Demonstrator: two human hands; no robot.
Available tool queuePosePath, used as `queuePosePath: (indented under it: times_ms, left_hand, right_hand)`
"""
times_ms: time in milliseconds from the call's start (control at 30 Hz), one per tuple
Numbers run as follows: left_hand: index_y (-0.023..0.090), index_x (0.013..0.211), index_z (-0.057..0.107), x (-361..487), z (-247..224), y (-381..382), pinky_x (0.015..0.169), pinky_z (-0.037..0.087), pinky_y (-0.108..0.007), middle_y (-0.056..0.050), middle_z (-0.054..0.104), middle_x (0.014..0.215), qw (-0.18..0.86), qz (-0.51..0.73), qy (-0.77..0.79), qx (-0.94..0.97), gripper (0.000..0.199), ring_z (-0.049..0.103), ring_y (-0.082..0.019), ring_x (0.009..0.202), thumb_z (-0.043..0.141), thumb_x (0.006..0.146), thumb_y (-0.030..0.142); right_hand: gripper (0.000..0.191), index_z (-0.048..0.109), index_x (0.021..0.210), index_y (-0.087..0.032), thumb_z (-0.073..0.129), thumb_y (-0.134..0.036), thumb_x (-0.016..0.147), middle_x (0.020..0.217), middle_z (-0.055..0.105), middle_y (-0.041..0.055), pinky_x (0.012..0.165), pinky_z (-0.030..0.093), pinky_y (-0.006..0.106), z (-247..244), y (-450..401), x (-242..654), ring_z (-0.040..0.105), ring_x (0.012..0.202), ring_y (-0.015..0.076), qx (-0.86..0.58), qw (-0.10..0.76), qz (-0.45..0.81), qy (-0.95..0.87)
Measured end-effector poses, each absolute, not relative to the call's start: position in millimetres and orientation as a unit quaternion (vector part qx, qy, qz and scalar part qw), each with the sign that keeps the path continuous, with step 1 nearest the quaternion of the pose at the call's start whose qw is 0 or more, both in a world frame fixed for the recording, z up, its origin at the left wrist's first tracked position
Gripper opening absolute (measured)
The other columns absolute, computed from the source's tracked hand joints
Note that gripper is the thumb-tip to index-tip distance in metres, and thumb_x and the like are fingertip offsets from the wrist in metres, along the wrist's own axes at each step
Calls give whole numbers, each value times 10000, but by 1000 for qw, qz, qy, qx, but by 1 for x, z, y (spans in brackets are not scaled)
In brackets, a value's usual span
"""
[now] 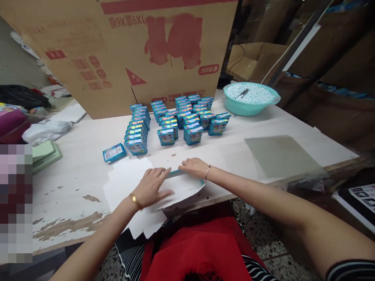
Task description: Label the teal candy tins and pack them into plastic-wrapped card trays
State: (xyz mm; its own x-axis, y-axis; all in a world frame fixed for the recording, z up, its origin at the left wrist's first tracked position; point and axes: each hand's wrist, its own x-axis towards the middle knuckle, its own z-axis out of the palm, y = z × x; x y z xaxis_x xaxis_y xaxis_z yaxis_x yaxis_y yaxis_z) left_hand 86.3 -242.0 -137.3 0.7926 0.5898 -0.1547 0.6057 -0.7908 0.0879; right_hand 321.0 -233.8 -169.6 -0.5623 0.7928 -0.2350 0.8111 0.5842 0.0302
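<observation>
A curved white card sheet [183, 190] with a narrow blue edge lies at the table's front; it looks like an unfolded carton, plain side up. At its far edge, my right hand [195, 168] has its fingers closed on the blue strip. My left hand [154, 185] is over the left part of this sheet, thumb spread away from the fingers. Beneath and to the left lies a loose stack of white sheets [121, 179]. Beyond my hands stand several rows of small blue boxes [195, 136]. A single blue box [114, 152] lies flat at the left.
A large cardboard carton [117, 74] stands behind the boxes. Right of it is a turquoise basin [249, 108] full of small pale pieces, with a dark tool on top. A greyish flat sheet [284, 156] lies at right. At left are a green object [47, 156] and plastic bags [47, 130].
</observation>
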Motion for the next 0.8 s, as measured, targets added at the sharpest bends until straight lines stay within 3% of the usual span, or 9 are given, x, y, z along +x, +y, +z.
queuePosePath:
  times_ms: [67,167,333,433,500,567,667,800]
  left_hand:
    - [211,1267,485,79,-135,-262,893,416,-366,-106,600,1163,136,-62,279,949,508,562,-239,1039,460,877,535]
    - [214,995,611,76,-141,-277,729,426,-293,-53,663,918,177,-92,301,932,330,607,-176,807,313,961,351]
    - [205,905,550,88,-151,-248,628,397,-262,-3,633,761,267,-46,389,880,165,568,-156,688,446,899,332]
    - [196,924,529,90,-156,-231,629,414,-264,-3,631,776,331,-21,391,859,144,561,-152,685,474,882,322]
    - [192,958,548,87,-161,-233,671,428,-293,-30,640,830,292,-13,373,881,183,571,-172,737,448,902,334]
    - [199,1034,573,82,-169,-244,761,431,-357,-75,640,970,186,7,331,925,267,567,-221,867,472,894,403]
    - [225,1181,555,75,-184,-266,858,397,-437,-114,589,1148,49,50,283,956,379,511,-279,1020,542,859,425]
    - [191,1120,595,73,-199,-282,733,428,-351,-87,600,909,71,81,313,943,270,517,-211,826,449,893,184]
  right_hand:
    - [344,544,1186,-220,353,-87,933,1077,618,79,752,429,289,-169,-231,324,564,1001,212,464,103,-61,878]
    - [349,504,1274,-228,377,-152,958,1105,612,74,793,439,287,-161,-233,326,566,1022,203,497,61,-107,859]
    - [473,441,1322,-118,489,-380,931,1247,543,152,954,425,377,-157,-283,317,480,1171,237,494,-183,-56,848]
    - [551,439,1323,-91,613,-324,856,1304,524,183,1006,396,471,-183,-316,313,416,1254,305,444,-202,12,873]
    - [493,425,1340,-95,560,-182,874,1350,502,169,1013,395,472,-207,-325,314,410,1271,300,445,-193,62,873]
    - [417,464,1307,-110,470,-79,891,1330,526,150,999,409,450,-226,-326,315,445,1244,273,452,-190,92,867]
    - [294,566,1161,-116,449,-66,896,1256,561,159,965,424,430,-236,-322,315,469,1201,262,455,-198,95,863]
    - [163,613,963,-131,469,-92,899,958,613,117,772,468,367,-228,-321,312,539,909,229,472,-153,47,867]
